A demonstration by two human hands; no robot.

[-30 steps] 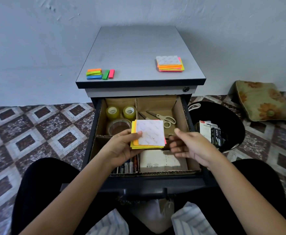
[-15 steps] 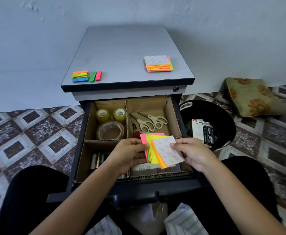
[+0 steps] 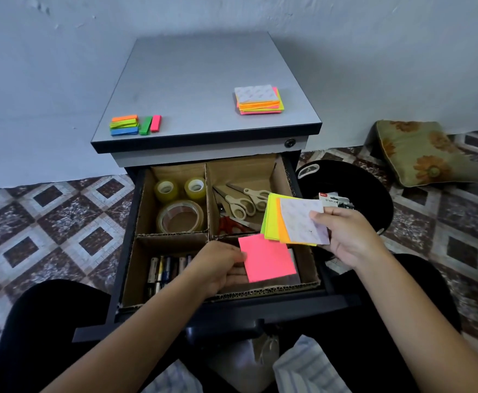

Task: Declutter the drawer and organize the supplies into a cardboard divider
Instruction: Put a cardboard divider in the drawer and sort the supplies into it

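— What is the big piece?
— A grey-topped cabinet (image 3: 203,80) against the wall, its drawer (image 3: 260,303) pulled out toward the person's lap. A black bin (image 3: 373,194) stands on the floor just beside it on the right.
— And inside the drawer?
— A cardboard divider (image 3: 172,239) splits it into four compartments.
— The hands?
— They are apart. The left hand (image 3: 218,268) pinches a pink sticky pad (image 3: 269,258) over the front-right compartment. The right hand (image 3: 348,236) grips a fanned stack of pads (image 3: 294,222), green, yellow, orange and a white sheet, above the drawer's right edge.
— What fills the other compartments?
— Back left, a wide tape roll (image 3: 181,218) with two small rolls (image 3: 166,190) behind it. Back right, pale scissors (image 3: 240,202) and a red-handled pair (image 3: 229,225). Front left, slim stick-like items (image 3: 164,270), too blurred to name.
— Anything on the cabinet top?
— Another sticky-note stack (image 3: 259,99) at the right, and coloured index flags (image 3: 133,124) at the front left.
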